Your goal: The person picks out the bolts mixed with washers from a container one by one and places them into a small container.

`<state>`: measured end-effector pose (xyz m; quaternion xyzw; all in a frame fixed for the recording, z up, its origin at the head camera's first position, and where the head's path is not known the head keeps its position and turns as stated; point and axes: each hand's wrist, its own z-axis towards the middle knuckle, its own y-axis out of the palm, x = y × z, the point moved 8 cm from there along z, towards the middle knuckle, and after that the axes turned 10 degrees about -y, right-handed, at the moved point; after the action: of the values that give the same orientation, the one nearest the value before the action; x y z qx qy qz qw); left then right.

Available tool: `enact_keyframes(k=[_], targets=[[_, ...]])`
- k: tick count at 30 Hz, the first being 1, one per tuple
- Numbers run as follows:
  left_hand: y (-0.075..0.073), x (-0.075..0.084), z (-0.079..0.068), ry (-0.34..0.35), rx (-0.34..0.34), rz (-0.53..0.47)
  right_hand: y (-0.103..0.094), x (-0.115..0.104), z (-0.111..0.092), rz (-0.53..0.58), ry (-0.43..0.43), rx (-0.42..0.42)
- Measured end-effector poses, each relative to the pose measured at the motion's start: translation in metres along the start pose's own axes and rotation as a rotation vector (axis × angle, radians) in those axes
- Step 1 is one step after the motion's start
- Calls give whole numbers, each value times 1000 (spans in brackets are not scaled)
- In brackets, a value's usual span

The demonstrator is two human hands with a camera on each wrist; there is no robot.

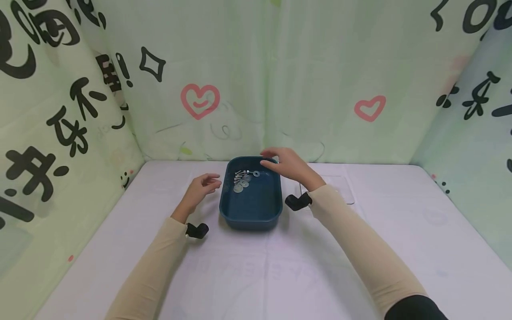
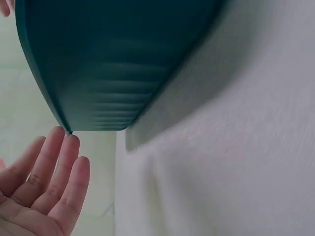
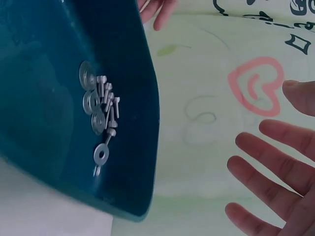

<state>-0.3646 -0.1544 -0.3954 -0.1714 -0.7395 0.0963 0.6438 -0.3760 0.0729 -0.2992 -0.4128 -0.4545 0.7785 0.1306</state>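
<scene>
A dark blue rectangular bin (image 1: 260,209) stands on the table, holding a small group of silvery socket-head screws (image 3: 108,98) and flat washers (image 3: 101,154) toward its far left part. Beside the bin's left wall is my left hand (image 1: 200,191), its fingers loosely bent toward the rim. In the left wrist view that hand (image 2: 47,187) shows extended fingers with nothing in them. My right hand (image 1: 286,164) hovers at the far right corner of the bin. Its fingers (image 3: 266,182) are spread and hold nothing in the right wrist view.
A clear flat piece (image 1: 338,184) with a thin outline lies on the white tabletop (image 1: 248,275), partly behind my right forearm. Pale green curtains (image 1: 320,89) with printed hearts and characters enclose the back and both sides.
</scene>
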Motion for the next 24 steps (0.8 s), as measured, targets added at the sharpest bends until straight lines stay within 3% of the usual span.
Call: enact_keyframes(k=[9, 15, 24], targets=[[5, -14, 5, -75, -60, -156, 15, -4, 36, 135, -36, 18], [8, -21, 8, -109, -94, -171, 35, -1, 53, 226, -34, 18], [15, -24, 5, -131, -132, -159, 70, 17, 69, 258, -24, -24]])
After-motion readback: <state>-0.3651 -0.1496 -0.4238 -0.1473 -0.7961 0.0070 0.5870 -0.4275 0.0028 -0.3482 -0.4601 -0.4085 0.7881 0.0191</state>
